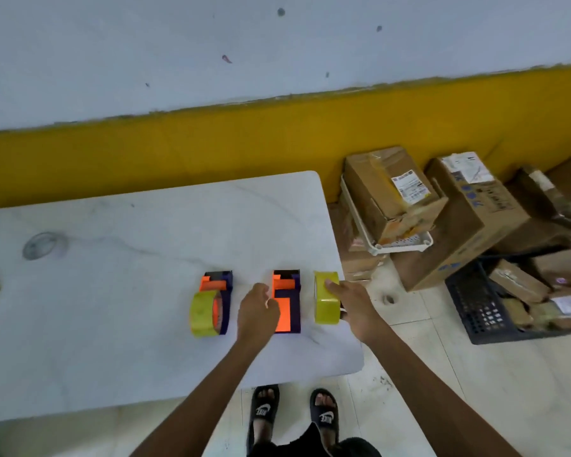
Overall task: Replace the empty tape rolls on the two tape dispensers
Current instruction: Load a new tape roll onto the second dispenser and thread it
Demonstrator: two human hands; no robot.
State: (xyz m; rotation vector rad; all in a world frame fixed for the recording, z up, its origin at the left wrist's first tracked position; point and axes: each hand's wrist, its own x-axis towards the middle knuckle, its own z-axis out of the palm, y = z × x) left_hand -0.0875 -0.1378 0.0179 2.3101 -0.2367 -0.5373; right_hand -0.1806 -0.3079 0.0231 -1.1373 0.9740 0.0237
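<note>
Two orange and purple tape dispensers stand on the white table (112, 308). The left dispenser (223, 291) carries a yellow tape roll (203, 313) on its left side. The right dispenser (287, 301) shows no roll on it. My left hand (256, 313) rests against that dispenser's left side, fingers curled on it. A second yellow tape roll (325, 298) stands on edge just right of the right dispenser. My right hand (351, 303) grips this roll from its right side.
Cardboard boxes (396, 196) and a white tray are stacked on the floor right of the table. A black crate (495, 311) of parcels sits further right. An empty tape core (389, 298) lies on the floor tiles. The table's right edge runs close to my right hand.
</note>
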